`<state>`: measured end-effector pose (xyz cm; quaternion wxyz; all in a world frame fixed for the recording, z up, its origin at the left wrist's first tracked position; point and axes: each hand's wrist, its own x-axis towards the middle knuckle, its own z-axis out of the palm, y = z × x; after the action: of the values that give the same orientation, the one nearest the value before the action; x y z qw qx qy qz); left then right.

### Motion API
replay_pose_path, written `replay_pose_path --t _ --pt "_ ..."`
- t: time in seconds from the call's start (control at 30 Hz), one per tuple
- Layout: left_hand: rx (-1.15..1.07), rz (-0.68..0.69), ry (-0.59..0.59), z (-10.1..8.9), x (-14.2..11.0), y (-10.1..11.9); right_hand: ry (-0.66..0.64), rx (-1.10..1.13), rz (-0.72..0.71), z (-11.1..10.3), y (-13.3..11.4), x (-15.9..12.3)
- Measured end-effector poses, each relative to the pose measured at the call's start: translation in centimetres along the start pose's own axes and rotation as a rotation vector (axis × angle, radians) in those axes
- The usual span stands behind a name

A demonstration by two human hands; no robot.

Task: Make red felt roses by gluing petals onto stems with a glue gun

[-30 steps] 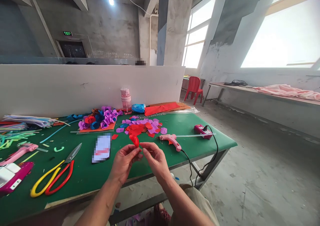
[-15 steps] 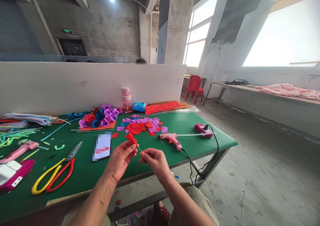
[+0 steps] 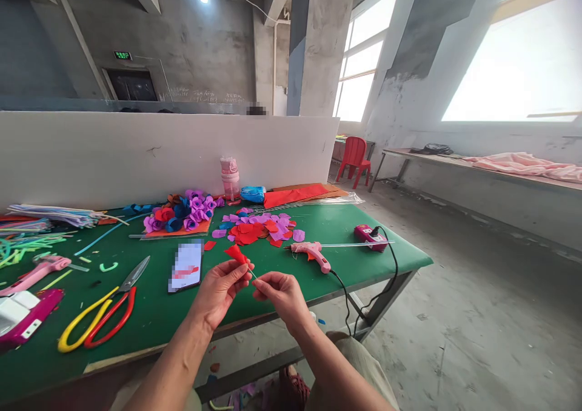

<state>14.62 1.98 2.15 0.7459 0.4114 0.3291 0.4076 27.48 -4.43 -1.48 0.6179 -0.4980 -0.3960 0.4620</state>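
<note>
Between the thumb and fingers of my left hand (image 3: 224, 287) is a small red paper flower (image 3: 236, 254), its petals pointing up and to the left. A thin pale stem (image 3: 253, 273) runs from its base toward my right hand (image 3: 278, 290), whose thumb and fingertips pinch the lower end. Both hands are above the front edge of the green table. Just beyond them lies a pile of loose red and purple petals (image 3: 248, 233). A pink glue gun (image 3: 313, 256) rests on the table to the right of my right hand.
Scissors (image 3: 111, 308) and a phone (image 3: 185, 268) lie to the left. Finished-looking paper flowers (image 3: 182, 214) are heaped behind the phone. A pink bottle (image 3: 230, 180) stands by the white partition (image 3: 113, 156). A power strip (image 3: 370, 238) with a hanging cord sits at the right.
My left hand has tilted the red flower to the left. My right hand has moved slightly down and closed on the thin stem, which now shows between the hands.
</note>
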Motion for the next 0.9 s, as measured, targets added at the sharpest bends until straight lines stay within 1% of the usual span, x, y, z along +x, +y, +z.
replay_pose_path --t 0.07,0.17,0.23,0.27,0.3,0.37,0.43,0.47,0.5,0.53,0.6,0.67,0.8,0.83,0.9 --pt "0.01 0.006 0.007 0.0 0.0 0.0 -0.011 -0.013 -0.008 0.1 0.0 -0.1" --pt "0.007 0.006 0.015 0.1 0.0 0.0 -0.024 -0.107 -0.099 0.0 0.0 -0.3" --pt "0.001 0.004 0.024 0.2 0.0 0.1 0.01 -0.214 -0.19 -0.9 -0.2 -0.5" --pt "0.0 0.003 0.032 0.2 0.0 0.1 0.048 -0.27 -0.232 -1.7 -0.5 -0.5" --pt "0.005 0.003 0.047 0.3 -0.1 0.2 0.099 -0.329 -0.266 -2.9 -0.7 -0.5" --pt "0.018 0.003 0.073 0.3 -0.1 0.5 0.242 -0.456 -0.314 -6.1 -1.2 -0.3" --pt "0.037 -0.017 0.081 0.2 -0.1 0.7 0.409 -0.63 -0.317 -9.9 -1.6 0.1" --pt "0.045 -0.028 0.075 0.1 0.0 0.8 0.465 -0.725 -0.279 -11.8 -1.7 0.3" --pt "0.051 -0.031 0.07 0.1 0.0 0.8 0.498 -0.816 -0.219 -13.4 -1.7 0.6" --pt "0.06 -0.037 0.067 0.1 0.1 0.8 0.504 -0.904 -0.161 -14.7 -1.7 1.0" --pt "0.079 -0.051 0.046 0.1 0.2 0.7 0.448 -1.021 -0.068 -16.2 -1.8 2.1" --pt "0.099 -0.069 0.012 0.2 0.4 0.4 0.374 -1.071 -0.005 -16.4 -2.0 3.4" --pt "0.114 -0.085 -0.041 0.3 0.7 0.1 0.266 -1.055 0.042 -15.2 -2.6 5.7" --pt "0.107 -0.083 -0.047 0.2 0.7 0.1 0.238 -1.032 0.034 -15.0 -2.8 6.0" --pt "0.075 -0.077 -0.056 0.0 0.6 0.2 0.219 -0.901 0.002 -14.6 -2.9 6.1"
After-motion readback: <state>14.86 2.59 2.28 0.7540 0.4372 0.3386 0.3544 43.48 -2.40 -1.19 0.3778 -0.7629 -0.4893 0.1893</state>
